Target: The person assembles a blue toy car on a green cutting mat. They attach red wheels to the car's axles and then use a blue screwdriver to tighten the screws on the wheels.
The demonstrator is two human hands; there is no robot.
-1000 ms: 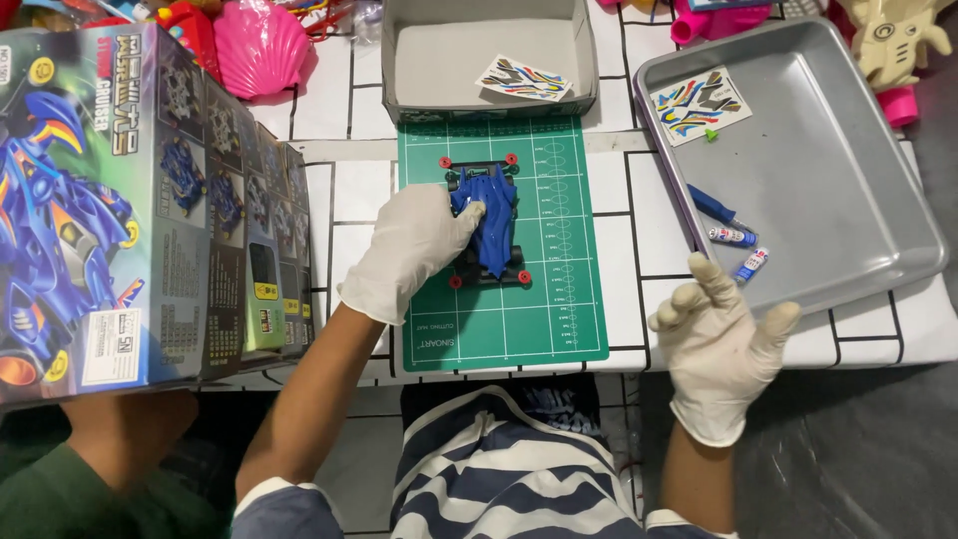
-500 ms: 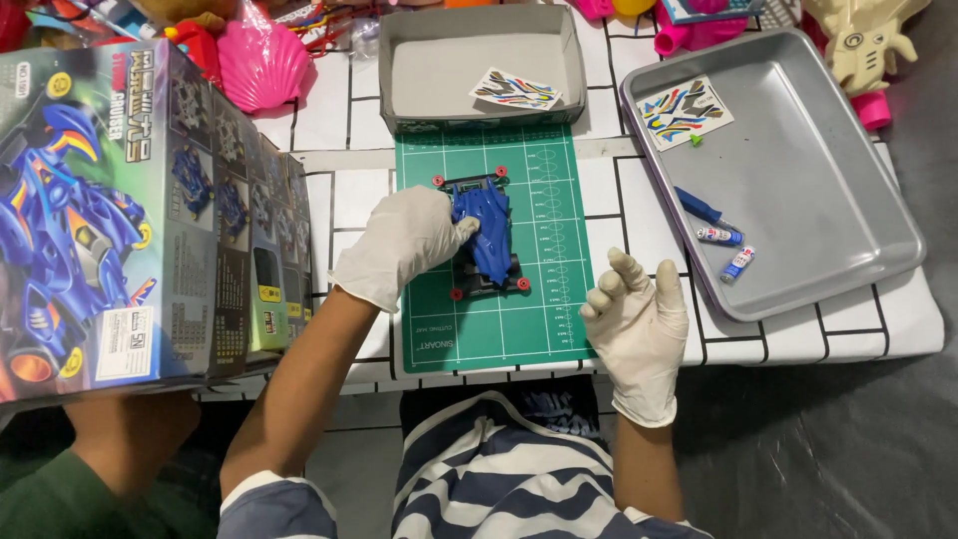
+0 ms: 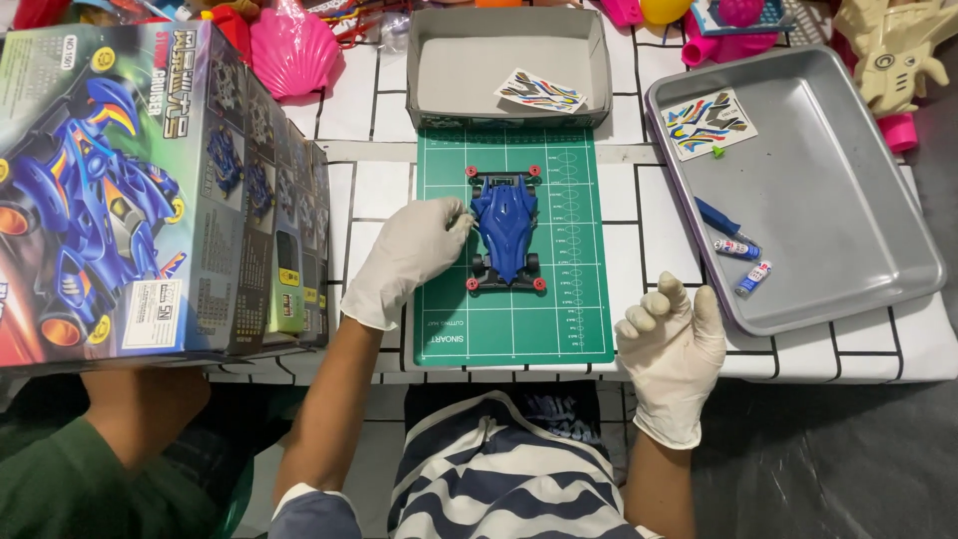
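Observation:
A blue toy race car (image 3: 505,228) with black wheels and red rollers sits on a green cutting mat (image 3: 511,319). My left hand (image 3: 409,255), in a white glove, rests on the mat's left side with its fingertips touching the car's left flank. My right hand (image 3: 671,344), also gloved, hovers at the mat's lower right corner near the table's front edge, fingers loosely curled and holding nothing.
A grey metal tray (image 3: 838,200) at right holds a sticker sheet (image 3: 709,123), a blue tool and two small batteries (image 3: 743,262). A grey box lid (image 3: 507,40) with another sticker sheet lies behind the mat. The large kit box (image 3: 130,200) stands at left, held from below by another person's arm (image 3: 140,409).
My left hand has slid off the top of the car to its left side, uncovering it. My right hand moved in towards the mat and then drew back a little towards the table's edge.

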